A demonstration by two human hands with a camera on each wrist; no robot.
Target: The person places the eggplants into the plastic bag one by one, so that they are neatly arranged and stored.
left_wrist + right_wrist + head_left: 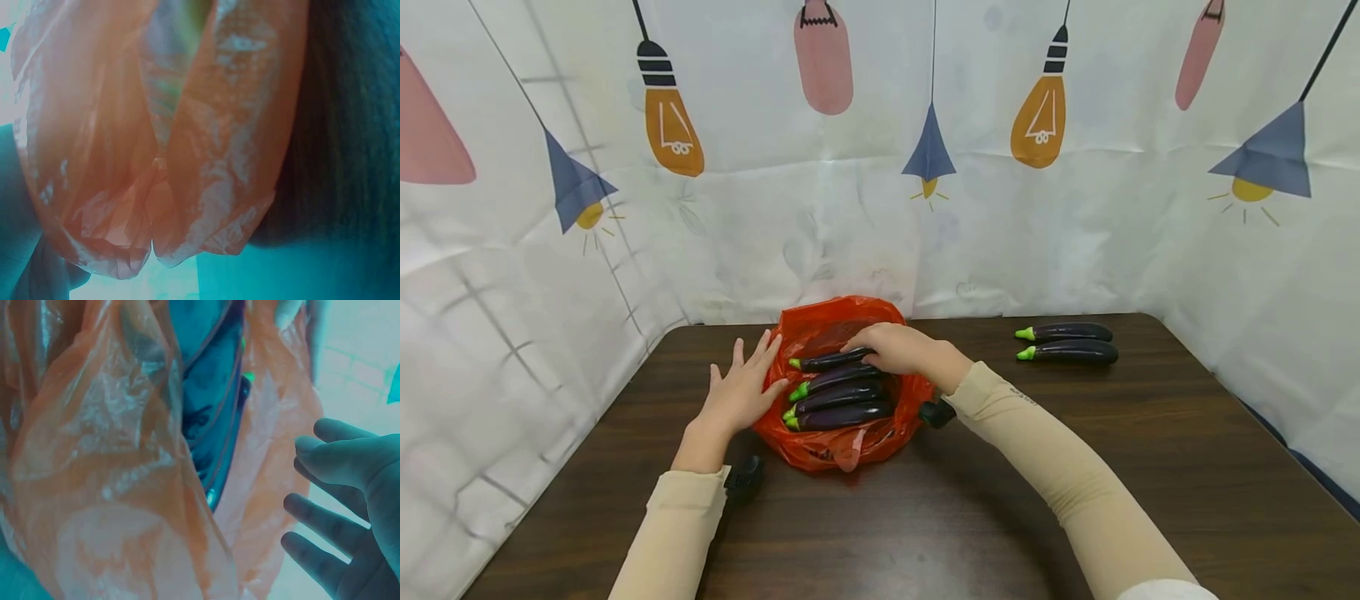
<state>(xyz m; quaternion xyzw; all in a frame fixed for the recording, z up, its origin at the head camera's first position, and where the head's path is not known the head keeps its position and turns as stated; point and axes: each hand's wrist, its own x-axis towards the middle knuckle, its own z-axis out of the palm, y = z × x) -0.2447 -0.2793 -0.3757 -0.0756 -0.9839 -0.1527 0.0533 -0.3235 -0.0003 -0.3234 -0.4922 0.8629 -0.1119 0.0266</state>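
Observation:
A red plastic bag (801,446) lies spread wide on the table, with several dark purple eggplants (846,417) side by side inside, green stems to the left. My left hand (739,392) has its fingers spread at the bag's left rim and holds nothing. Over the right end of the farthest eggplant (827,362) in the bag is my right hand (898,347). In the right wrist view that hand's fingers (325,519) are loosely bent beside the bag's film, with nothing between them. The left wrist view is mostly filled by the bag's film (231,156).
Two more eggplants (1069,352) lie parallel at the back right of the dark wooden table (1000,517). A pale curtain (865,233) printed with lamps and bulbs hangs behind the table and along its sides.

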